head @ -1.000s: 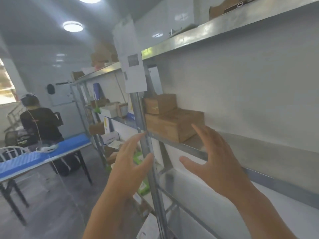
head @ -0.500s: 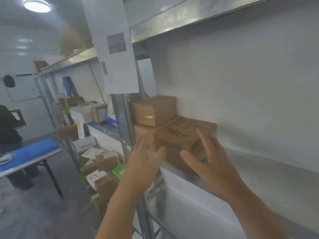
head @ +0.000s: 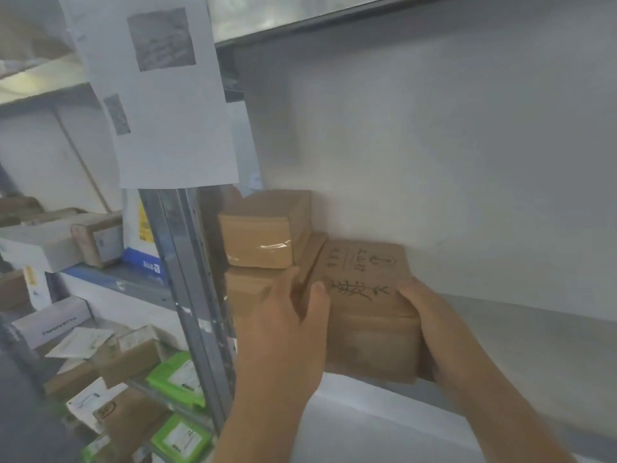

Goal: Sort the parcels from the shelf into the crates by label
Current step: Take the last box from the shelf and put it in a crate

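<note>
A brown cardboard parcel (head: 364, 295) with black handwriting and shipping symbols on its top sits at the front of the metal shelf (head: 521, 332). My left hand (head: 287, 332) grips its left side, thumb on the top edge. My right hand (head: 430, 322) holds its right side, fingers wrapped round the end. A smaller taped brown parcel (head: 267, 228) rests on another brown box (head: 247, 292) just left of it, against the wall.
A steel upright (head: 193, 289) with a printed paper sheet (head: 157, 91) taped to it stands left of my hands. Beyond it, the neighbouring shelves hold several brown boxes, white parcels (head: 50, 320) and green packs (head: 180, 379). The shelf runs bare to the right.
Both hands have reached forward and closed on the sides of the handwritten parcel. The view has moved closer to the shelf and swung right, so the table and the other person are out of sight.
</note>
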Tool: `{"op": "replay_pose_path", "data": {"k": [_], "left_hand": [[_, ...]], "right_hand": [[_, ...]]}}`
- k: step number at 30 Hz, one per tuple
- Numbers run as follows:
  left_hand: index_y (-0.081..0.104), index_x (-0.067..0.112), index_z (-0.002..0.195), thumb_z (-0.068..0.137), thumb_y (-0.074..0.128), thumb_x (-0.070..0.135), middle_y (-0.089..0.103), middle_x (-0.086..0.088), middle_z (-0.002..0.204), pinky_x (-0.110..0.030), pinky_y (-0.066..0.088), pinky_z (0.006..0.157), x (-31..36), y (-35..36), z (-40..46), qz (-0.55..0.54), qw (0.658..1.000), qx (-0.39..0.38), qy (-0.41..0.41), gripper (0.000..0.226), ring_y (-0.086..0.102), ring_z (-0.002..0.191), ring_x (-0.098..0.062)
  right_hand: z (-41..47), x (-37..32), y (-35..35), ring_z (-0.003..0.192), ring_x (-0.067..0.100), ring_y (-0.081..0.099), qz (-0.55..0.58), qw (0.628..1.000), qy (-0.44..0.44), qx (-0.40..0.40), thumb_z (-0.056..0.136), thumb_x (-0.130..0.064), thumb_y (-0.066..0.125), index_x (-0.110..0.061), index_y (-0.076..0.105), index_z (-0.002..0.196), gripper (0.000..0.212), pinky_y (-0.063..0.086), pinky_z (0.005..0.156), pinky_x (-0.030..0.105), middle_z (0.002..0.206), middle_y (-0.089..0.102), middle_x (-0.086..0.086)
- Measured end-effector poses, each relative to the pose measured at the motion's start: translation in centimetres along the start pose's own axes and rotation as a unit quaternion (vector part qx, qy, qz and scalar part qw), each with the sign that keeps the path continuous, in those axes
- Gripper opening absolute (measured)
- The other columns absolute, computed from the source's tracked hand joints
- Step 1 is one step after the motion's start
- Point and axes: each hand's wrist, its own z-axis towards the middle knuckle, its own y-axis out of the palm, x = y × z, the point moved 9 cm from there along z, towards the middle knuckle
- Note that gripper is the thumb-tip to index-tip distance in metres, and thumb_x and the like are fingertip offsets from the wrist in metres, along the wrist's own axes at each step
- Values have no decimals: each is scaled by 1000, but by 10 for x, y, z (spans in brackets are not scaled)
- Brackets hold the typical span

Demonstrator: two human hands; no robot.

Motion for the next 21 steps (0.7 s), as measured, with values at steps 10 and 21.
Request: {"op": "replay_pose_path", "data": {"k": [10, 21], "left_hand": [[48, 42, 140, 88, 52, 61, 58, 17, 128, -33, 54, 96, 19, 38, -24, -152, 978, -137, -30, 55, 57, 113, -5], [56, 36, 119, 95, 57, 6, 69, 19, 113, -40, 62, 86, 150, 95, -102, -329, 916, -223, 49, 38, 71, 105, -15]], "right_hand": [[-77, -37, -33, 105, 13, 75, -48, 986, -155, 23, 106, -23, 52, -46, 56, 139, 40, 61, 76, 30, 124, 75, -11], [-187, -90, -193, 104, -7, 62, -220, 917, -260, 210, 95, -25, 71, -73, 39, 117, 61, 59, 67, 20, 116, 61, -34]]}}
